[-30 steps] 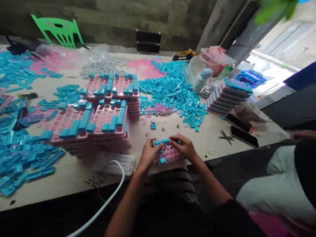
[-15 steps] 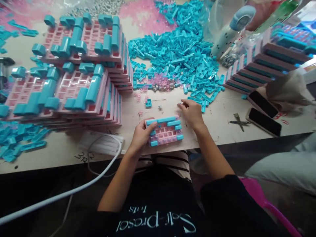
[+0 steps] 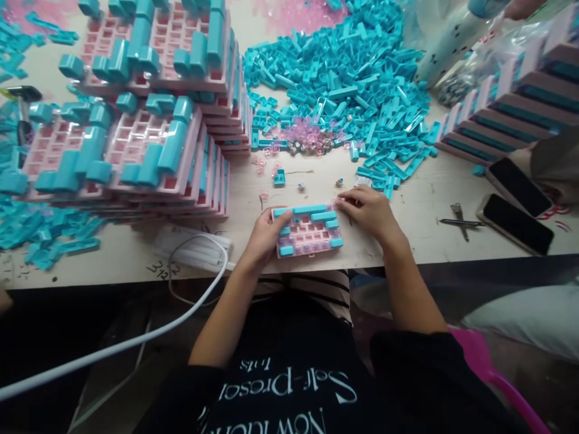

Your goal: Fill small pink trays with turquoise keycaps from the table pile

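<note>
My left hand (image 3: 266, 236) grips the left end of a small pink keyboard (image 3: 312, 242), its thumb on top beside the blue keycaps along the rim. Clear pink keycaps and bare pink slots fill the keyboard's middle. My right hand (image 3: 371, 212) is at the keyboard's upper right corner, thumb and fingertips pinched together; whatever they may hold is too small to make out. Just beyond the keyboard lie a loose blue keycap (image 3: 279, 177), a few tiny metallic bits and some clear pink keycaps (image 3: 307, 131).
Tall stacks of pink keyboards (image 3: 136, 141) rise at the left, and another stack (image 3: 495, 117) stands at the right. A big heap of blue keycaps (image 3: 335, 72) spreads at the back. Two phones (image 3: 515, 223), tweezers (image 3: 460, 222) and a white cable (image 3: 181, 328) are also around.
My right hand has come to the keyboard's upper right corner from just beyond it. My left hand still grips the keyboard. The view has shifted, and a hammer shows more fully at far left.
</note>
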The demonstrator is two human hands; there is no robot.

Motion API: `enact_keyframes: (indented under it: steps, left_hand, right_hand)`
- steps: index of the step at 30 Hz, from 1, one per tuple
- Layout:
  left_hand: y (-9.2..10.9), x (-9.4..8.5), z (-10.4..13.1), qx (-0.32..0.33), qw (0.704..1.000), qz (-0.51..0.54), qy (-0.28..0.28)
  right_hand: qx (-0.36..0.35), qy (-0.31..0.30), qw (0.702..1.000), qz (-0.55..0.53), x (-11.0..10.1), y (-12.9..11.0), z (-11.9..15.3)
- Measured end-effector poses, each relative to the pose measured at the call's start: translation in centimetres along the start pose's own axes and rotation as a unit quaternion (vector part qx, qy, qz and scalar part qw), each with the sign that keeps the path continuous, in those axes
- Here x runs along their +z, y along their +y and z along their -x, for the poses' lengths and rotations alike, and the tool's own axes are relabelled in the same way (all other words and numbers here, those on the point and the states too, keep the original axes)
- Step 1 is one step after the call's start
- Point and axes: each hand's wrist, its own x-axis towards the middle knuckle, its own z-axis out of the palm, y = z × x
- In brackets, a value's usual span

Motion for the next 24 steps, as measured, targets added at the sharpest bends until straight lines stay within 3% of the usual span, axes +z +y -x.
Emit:
enact_keyframes:
  steps: [3,8,17,24]
  left_hand:
    - [-0.1,-0.1,0.0,0.002,1.000,0.004,-0.006]
    - [-0.2,-0.1,-0.2,0.003,1.000,0.018,0.008]
    - [0.2,0.0,-0.1,0.017,1.000,-0.014,-0.004]
    - [0.0,-0.2,-0.3,0.034,0.998,-0.062,-0.001]
  right_hand:
    - [-0.046,0.045,0.998,-0.022,0.4,-2.6,0.4]
    - [-0.165,-0.043,0.985,-0.034,2.2,-6.7,1.2]
    - [-0.173,-0.110,0.979,0.017,2.7,-6.9,1.0]
    - [-0.216,-0.164,0.951,0.146,2.3,-8.5,0.6]
